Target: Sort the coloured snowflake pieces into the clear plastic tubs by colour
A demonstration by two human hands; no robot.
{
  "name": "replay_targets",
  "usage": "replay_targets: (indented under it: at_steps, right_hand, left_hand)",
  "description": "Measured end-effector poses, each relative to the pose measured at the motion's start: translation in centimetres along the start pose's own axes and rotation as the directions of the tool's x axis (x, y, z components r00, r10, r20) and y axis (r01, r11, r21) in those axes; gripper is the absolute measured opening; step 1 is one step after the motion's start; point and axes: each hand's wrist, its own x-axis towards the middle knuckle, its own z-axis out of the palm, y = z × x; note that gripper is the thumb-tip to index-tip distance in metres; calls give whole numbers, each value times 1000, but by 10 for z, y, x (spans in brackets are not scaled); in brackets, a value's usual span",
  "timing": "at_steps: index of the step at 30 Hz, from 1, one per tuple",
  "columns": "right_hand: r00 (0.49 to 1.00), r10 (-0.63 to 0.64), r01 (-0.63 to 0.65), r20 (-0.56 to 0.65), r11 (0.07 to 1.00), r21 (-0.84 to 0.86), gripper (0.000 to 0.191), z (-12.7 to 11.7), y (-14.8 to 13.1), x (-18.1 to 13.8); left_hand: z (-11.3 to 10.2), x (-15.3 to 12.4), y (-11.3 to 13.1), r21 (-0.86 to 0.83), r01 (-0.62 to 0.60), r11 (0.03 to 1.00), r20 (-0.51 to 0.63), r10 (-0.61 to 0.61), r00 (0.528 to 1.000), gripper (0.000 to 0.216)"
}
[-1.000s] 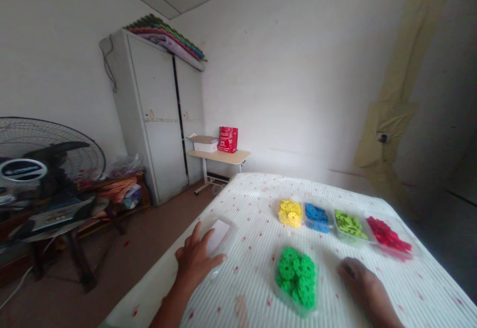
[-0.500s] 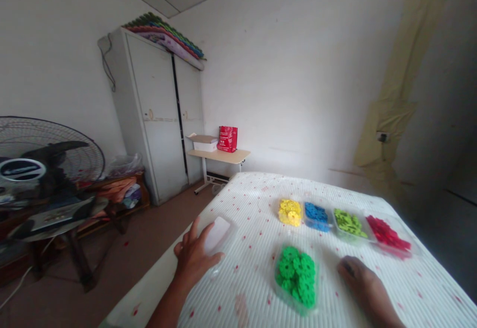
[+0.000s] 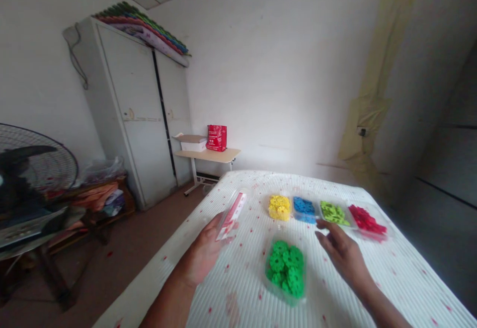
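From the head view, your surroundings run from a black wire fan (image 3: 55, 161) at the left edge to a tall grey cabinet (image 3: 136, 84) at upper left with a stack of colourful folded mats (image 3: 143, 30) on top. Near the centre, a small beige-topped side table (image 3: 219, 157) carries a white cardboard box (image 3: 194, 145) and a shiny red bag (image 3: 216, 138).

Your white ribbed tablecloth (image 3: 248, 268) with red specks fills the lower middle. A row of clear containers crosses the right of centre: yellow pieces (image 3: 279, 207), blue pieces (image 3: 304, 208), lime-green pieces (image 3: 334, 213) and pinkish-red pieces (image 3: 368, 223). Nearer you, at lower centre, a clear tub of bright green notched discs (image 3: 286, 268) stands between your hands.

Your left hand (image 3: 204, 253) grips a clear plastic box with a pink-and-white printed strip (image 3: 233, 216), just left of centre. It is tilted, its far end pointing up and right; the strip is narrow and the plastic edges blur into the cloth. Your right hand (image 3: 341, 248) is half open, fingers bent and thumb apart, in front of the blue and lime-green pieces; you cannot tell whether it touches their containers.
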Motion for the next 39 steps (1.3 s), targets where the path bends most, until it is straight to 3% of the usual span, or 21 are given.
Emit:
replay_targets:
  at_steps: [5,10,12,15,17,20,24,28,30,33,36,39]
  right_hand:
    - [995,-75,59,64,974,220,41,4,-67,34]
    - [996,-16,-17,86,931,364,36,19,-73,46]
    - [994,73,-95,76,933,347,36,23,-62,44]
    - [976,191,-212,104,942,261,36,25,-40,37]
    - [962,230,-255,144,950,183,36,26,-25,31]
    - [940,267,-273,214,962,-4,34,30,-8,21]
    - [918,303,-218,257,924,-313,31,36,2,14]
    - [904,319,-198,286,903,-383,29,39,3,12]
    - [899,336,-234,280,910,-342,28,39,4,12]
    - [880,391,-370,271,920,-126,18,40,7,13]
    - [832,466,-502,302,863,52,14,45,12,13]
    - [768,535,-597,352,797,93,15,51,14,13]
  left_hand:
    - [48,11,-19,-312,167,935,205,-105,973,43]
    - [75,18,-33,-322,309,895,320,-204,925,49]
    - [74,23,-38,-197,241,950,252,-188,949,46]
    - [65,34,-49,206,83,975,6,-86,996,32]
    - [57,40,-60,526,77,847,-108,-24,994,27]
    - [49,44,-76,790,67,609,-118,44,992,22]
    - [48,43,-90,855,50,516,-107,81,991,15]
    - [45,42,-95,851,96,516,-140,46,989,14]
    - [43,43,-97,822,131,554,-163,8,987,21]
    - [43,48,-99,777,175,605,-183,-50,982,32]
    - [47,60,-99,718,233,656,-212,-113,971,33]
    - [53,77,-99,655,271,706,-242,-144,960,23]
